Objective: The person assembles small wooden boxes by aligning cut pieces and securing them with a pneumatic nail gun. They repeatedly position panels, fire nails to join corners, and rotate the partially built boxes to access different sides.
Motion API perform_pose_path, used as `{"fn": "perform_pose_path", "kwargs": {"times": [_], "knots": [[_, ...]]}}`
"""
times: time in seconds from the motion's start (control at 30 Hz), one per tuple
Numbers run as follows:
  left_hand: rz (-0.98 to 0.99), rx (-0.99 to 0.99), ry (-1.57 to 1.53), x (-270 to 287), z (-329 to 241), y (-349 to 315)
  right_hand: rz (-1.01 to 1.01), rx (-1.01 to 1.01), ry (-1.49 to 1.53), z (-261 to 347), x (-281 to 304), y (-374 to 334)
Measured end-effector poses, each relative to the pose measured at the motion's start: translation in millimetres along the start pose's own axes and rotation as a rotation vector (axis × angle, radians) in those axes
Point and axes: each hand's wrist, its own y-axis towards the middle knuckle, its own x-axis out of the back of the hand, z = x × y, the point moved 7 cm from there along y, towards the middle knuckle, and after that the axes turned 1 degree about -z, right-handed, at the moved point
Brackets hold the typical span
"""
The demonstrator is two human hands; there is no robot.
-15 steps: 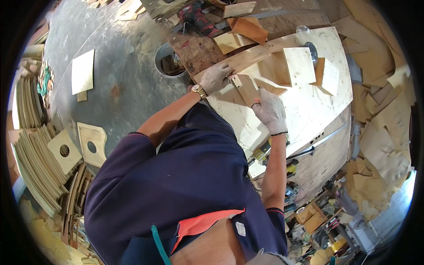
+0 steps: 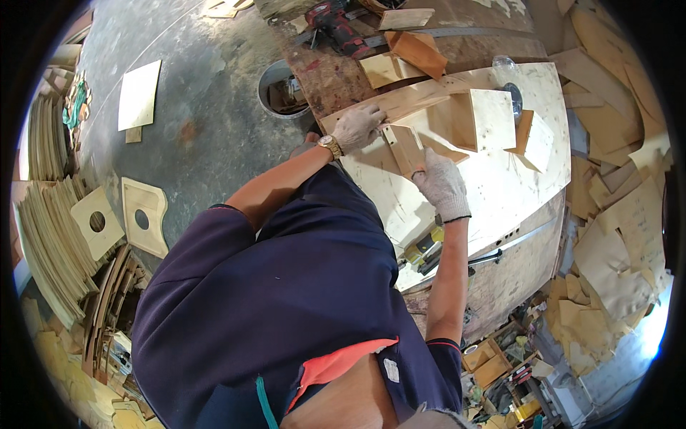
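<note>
Both my hands wear pale knitted work gloves. My right hand (image 2: 441,186) closes around the near end of a small wooden box piece (image 2: 404,147), which rests on a large pale plywood sheet (image 2: 493,179). My left hand (image 2: 359,127), with a gold-coloured watch at its wrist, lies at the far left corner of the same piece. Its fingers are curled, and what they pinch is hidden. Just beyond the piece stands an open-sided wooden box (image 2: 486,120). A smaller angled wooden piece (image 2: 532,139) sits to its right.
A red and black cordless drill (image 2: 336,28) and wood offcuts (image 2: 411,57) lie at the back of the bench. Beside the box is a clear bottle (image 2: 511,96). A round bucket (image 2: 280,89) stands on the floor left of the bench, with stacked panels (image 2: 57,250) farther left.
The whole view has shifted slightly, so the bench sits lower and farther right. Both hands stay at the wooden box piece with little visible movement.
</note>
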Motion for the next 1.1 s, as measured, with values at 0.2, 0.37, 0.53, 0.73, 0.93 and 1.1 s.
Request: {"fn": "perform_pose_path", "kwargs": {"times": [0.2,0.37,0.53,0.73,0.93,1.1], "knots": [[0.002,-0.011,-0.011,1,-1,0,0.021,-0.013,-0.065,-2,-10,11],[0.088,-0.051,-0.176,6,13,1,0.000,-0.020,-0.067,-2,-18,11],[0.149,-0.029,-0.228,-11,30,-1,-0.035,-0.074,-0.094,-10,-52,17],[0.127,0.194,-0.742,-45,67,-6,-0.019,-0.061,-0.103,-14,-58,24],[0.226,0.639,-0.942,-14,32,-7,0.001,-0.076,-0.057,-22,-64,28],[0.246,0.074,-0.120,1,21,-2,0.029,-0.031,-0.082,-26,-68,36]]}}
